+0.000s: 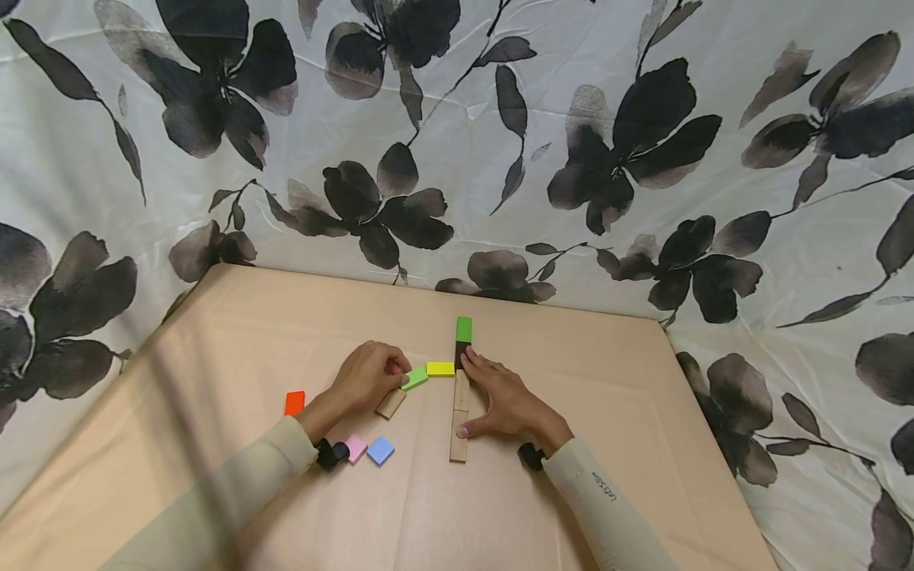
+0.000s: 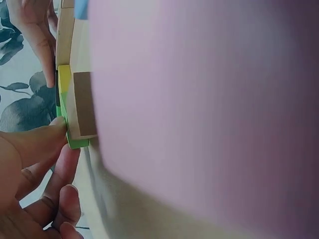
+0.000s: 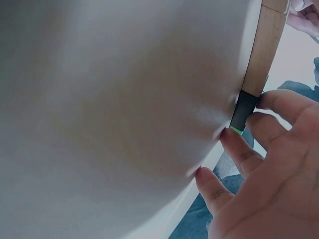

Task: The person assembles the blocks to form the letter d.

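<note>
- the lime-green block (image 1: 415, 378) is pinched by the left hand (image 1: 366, 374), at the yellow block's (image 1: 440, 369) left end.
- nothing is grasped by the right hand (image 1: 503, 394); its fingers are spread along the column, at the dark block (image 1: 462, 354) and lower wooden block (image 1: 458, 438).
- risk, judged: the yellow block could be skewed if the lime-green block is pushed unevenly.
- the column could be bent by uneven right-hand pressure.
- the slanted wooden block (image 1: 390, 404) could be knocked by the left fingers.
</note>
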### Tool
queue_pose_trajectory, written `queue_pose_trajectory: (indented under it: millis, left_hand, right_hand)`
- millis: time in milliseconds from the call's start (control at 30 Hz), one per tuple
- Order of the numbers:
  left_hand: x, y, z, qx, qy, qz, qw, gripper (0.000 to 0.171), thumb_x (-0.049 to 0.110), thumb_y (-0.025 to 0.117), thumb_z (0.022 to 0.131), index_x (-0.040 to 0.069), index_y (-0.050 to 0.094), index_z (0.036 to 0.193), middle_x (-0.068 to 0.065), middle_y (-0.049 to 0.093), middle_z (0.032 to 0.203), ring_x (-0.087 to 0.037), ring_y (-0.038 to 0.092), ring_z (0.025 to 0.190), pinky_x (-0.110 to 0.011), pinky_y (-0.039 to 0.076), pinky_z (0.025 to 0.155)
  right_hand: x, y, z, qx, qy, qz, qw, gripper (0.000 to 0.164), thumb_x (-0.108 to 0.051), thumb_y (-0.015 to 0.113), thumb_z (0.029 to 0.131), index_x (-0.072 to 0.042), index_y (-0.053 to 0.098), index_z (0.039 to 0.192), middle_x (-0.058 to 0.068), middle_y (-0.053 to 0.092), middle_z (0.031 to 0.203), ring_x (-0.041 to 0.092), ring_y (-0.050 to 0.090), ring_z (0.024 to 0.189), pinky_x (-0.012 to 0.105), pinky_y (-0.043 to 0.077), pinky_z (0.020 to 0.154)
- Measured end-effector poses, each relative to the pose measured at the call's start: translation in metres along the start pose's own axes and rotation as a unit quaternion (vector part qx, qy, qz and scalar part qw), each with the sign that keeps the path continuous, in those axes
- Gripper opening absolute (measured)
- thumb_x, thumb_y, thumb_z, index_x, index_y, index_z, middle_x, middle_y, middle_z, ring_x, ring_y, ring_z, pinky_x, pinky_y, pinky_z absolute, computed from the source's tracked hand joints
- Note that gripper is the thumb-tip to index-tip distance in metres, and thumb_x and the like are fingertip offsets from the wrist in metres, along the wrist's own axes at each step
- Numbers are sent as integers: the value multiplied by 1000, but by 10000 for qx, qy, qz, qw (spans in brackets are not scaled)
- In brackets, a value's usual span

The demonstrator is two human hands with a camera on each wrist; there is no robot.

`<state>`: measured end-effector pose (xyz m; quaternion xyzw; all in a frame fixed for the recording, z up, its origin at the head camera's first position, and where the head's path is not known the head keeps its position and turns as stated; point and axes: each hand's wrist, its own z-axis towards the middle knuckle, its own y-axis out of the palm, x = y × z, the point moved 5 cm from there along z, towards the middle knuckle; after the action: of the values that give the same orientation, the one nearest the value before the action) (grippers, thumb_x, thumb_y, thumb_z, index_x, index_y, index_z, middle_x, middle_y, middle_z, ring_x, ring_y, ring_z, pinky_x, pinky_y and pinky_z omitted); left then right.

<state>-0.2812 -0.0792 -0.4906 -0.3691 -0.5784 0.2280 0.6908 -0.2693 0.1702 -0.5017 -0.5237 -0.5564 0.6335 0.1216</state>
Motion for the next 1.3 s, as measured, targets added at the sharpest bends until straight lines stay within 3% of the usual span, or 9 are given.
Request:
queue_pose_trajectory:
  millis: [367, 633, 1133, 1300]
  left_hand:
    - [0, 2, 5, -78, -142, 31, 9999, 7, 12, 85, 90, 13, 81, 96, 3, 70, 82, -16, 59, 88, -33, 45, 81]
    - [2, 5, 6, -170, -136, 128, 9997, 19, 23, 90, 86, 14, 80, 100, 0, 70, 88, -16, 57, 89, -33, 44, 81]
    - [0, 7, 6, -122, -100, 139, 9998, 20, 24, 91, 85, 14, 81, 99, -1, 68, 87, -18, 54, 90, -32, 41, 79]
    - [-1, 0, 1, 6, -41, 148, 9999, 27, 26, 91, 85, 12, 80, 105, -2, 70, 90, -19, 54, 92, -33, 42, 80]
  right_hand:
    - [1, 3, 1, 40, 8, 73, 10000, 128, -55, 93, 75, -13, 20, 171, 4, 11, 180, 37, 17, 165, 68, 20, 127]
    - [1, 3, 1, 46, 17, 24, 10000, 127, -56, 93, 75, -14, 20, 171, 3, 11, 180, 37, 17, 165, 67, 20, 128]
    - [0, 3, 0, 44, 56, 66, 10000, 127, -55, 94, 75, -15, 20, 171, 2, 10, 181, 36, 17, 166, 66, 19, 128]
    - [1, 4, 0, 46, 42, 55, 10000, 127, -55, 93, 75, -15, 20, 171, 2, 10, 181, 36, 17, 166, 66, 19, 128]
